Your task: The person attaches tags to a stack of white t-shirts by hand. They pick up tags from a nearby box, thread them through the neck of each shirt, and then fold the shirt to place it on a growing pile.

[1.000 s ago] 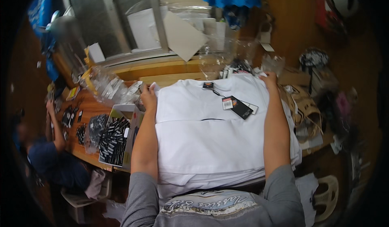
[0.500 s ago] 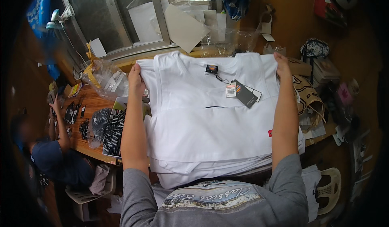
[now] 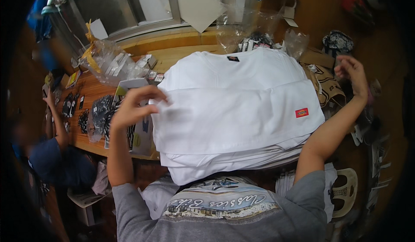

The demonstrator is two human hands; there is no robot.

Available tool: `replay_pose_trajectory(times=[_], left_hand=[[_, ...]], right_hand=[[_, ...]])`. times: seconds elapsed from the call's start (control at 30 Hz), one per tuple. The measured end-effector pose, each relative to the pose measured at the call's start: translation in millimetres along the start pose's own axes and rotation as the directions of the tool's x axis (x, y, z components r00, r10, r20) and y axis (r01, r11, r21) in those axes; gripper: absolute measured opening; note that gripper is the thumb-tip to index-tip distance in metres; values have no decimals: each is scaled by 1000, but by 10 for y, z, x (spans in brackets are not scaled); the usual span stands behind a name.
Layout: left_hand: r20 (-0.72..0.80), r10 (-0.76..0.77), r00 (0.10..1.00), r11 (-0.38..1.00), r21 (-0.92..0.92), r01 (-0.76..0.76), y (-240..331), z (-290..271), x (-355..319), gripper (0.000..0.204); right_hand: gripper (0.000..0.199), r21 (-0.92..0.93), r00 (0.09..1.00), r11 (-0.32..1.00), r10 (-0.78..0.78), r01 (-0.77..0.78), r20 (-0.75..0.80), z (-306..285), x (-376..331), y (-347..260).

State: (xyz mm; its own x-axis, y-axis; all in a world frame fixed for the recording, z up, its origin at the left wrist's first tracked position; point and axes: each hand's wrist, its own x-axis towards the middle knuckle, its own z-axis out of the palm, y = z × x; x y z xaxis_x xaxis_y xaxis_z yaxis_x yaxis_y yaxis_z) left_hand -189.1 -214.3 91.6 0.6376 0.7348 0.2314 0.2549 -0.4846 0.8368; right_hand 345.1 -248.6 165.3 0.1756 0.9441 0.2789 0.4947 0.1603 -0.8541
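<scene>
Both hands have released one folded white shirt [image 3: 233,108] atop the stack

one stack of white shirts [image 3: 233,112], two hands.

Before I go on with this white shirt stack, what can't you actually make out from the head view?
- Lower shirts in the stack: covered by the folded white shirt on top; count unclear.
- Hang tags: not visible.
- Left hand: motion-blurred at the shirt's edge, grip unclear.
- Right hand: raised, apparently empty.
- Clear bags: contents too small.
</scene>
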Motion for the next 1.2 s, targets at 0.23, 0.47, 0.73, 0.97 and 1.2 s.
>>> replay_pose_trajectory(times=[0.23,0.47,0.73,0.97,1.2], left_hand=[[251,258,933,682,637,-360,-216,1107,17,47],[-608,-23,793,846,411,340,-633,-534,-708,15],[-552,-372,746,644,425,636,-1481,-1266,-1059,34],[-444,-568,693,673,234,702,-2114,-1444,-1191,13],[-609,-424,670,894,-167,415,-2004,-1575,-1319,8]], right_hand=[[17,-91,878,972,-151,215,454,1146,311,-745],[18,-196,623,885,-127,422,772,2603,281,-833],[10,-69,719,774,-547,629,429,4066,-73,-401],[10,-74,755,803,-519,591,400,3978,-131,-423],[10,-23,745,817,-513,576,426,4021,-113,-438]])
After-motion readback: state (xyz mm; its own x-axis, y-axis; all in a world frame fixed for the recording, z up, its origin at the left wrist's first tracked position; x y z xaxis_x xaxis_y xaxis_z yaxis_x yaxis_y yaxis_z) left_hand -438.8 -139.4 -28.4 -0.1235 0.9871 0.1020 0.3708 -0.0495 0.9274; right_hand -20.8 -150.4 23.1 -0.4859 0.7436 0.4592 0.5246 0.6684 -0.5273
